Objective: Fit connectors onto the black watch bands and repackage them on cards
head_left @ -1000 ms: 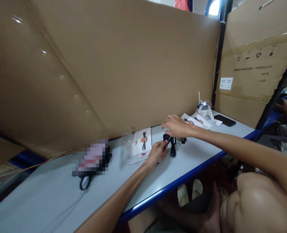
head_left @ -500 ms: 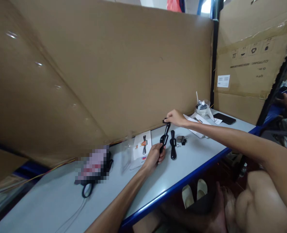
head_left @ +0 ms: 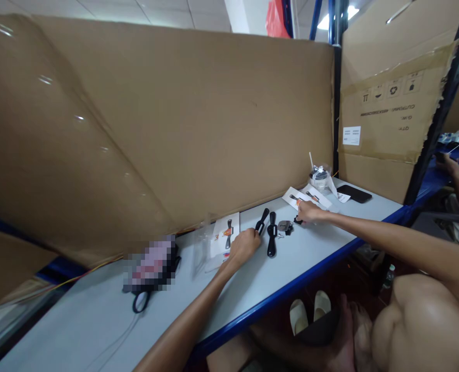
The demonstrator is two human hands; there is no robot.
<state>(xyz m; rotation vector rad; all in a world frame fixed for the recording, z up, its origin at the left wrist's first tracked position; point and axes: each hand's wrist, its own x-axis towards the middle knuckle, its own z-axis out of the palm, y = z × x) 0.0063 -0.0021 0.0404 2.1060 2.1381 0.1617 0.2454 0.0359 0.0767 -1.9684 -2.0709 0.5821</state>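
My left hand (head_left: 244, 244) is closed round the lower end of a slim black tool (head_left: 261, 221) whose far end rests on the grey table (head_left: 276, 274). A second black tool of the same shape (head_left: 271, 239) lies just right of it. Reaching further right, my right hand (head_left: 306, 211) has its fingers pinched on a small black part (head_left: 296, 221), next to a small grey metal piece (head_left: 284, 226). A white printed card showing such a tool (head_left: 225, 234) lies left of my left hand.
More printed cards (head_left: 305, 197), a clear bag with a cup (head_left: 321, 176) and a black phone (head_left: 354, 194) sit at the far right. A black pouch (head_left: 152, 266) with a loop lies left. Cardboard (head_left: 183, 119) walls the back. Another person's hand (head_left: 450, 164) works beyond the post.
My right hand let go of the black tool's top end and dropped right to the small black part. My left hand lowered the tool until it lies on the table.
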